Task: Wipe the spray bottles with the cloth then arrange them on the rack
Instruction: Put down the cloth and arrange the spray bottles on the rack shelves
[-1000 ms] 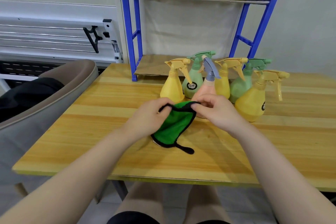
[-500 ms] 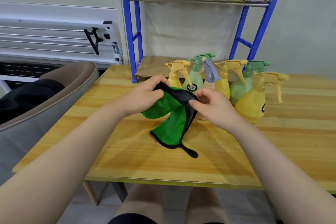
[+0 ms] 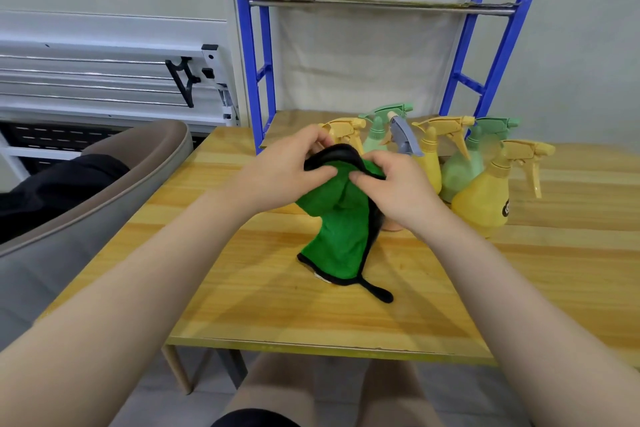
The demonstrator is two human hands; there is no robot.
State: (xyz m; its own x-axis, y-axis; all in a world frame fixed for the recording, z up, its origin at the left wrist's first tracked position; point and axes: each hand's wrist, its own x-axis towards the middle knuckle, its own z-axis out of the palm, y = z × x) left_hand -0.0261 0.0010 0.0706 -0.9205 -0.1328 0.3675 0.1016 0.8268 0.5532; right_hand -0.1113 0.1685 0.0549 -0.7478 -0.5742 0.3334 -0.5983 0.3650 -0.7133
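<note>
The cloth [image 3: 337, 218] is pinched at its top by both the left hand [image 3: 287, 170] and right hand [image 3: 398, 191] above the table [image 3: 242, 305], readied for wiping; next, a bottle [image 3: 485, 198] must be picked up.

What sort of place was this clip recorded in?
Probably a plain indoor workroom or staged recording space, not a lived-in home: a bare wooden table against a blank wall, a blue metal rack standing on it, and white metal framing stacked behind a padded chair.

Green black-edged cloth [image 3: 337, 218] hangs bunched; perhaps six spray bottles [image 3: 485, 198] clustered behind.
</note>
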